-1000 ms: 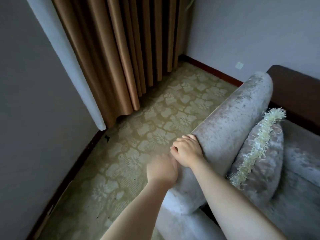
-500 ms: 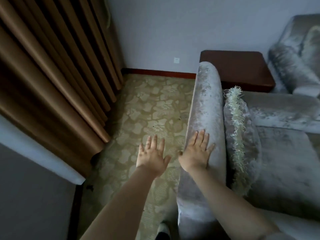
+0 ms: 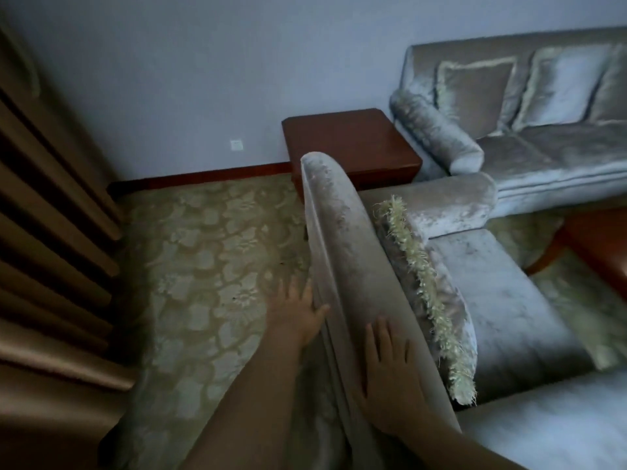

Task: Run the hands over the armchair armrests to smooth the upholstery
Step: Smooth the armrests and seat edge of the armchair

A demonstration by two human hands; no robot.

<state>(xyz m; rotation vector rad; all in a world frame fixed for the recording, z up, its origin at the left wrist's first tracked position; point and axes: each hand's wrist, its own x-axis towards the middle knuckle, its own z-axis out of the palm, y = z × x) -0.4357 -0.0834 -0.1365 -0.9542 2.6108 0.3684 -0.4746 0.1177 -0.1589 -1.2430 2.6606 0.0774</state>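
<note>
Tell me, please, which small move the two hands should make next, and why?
Probably slide both hands forward along the armrest. The right hand lies flat on its top near the near end, the left hand lies flat against its outer side, and most of its length toward the side table lies ahead of them.

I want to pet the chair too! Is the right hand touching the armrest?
Touching. The head view shows the right hand lying flat on the armrest, fingers straight.
</note>
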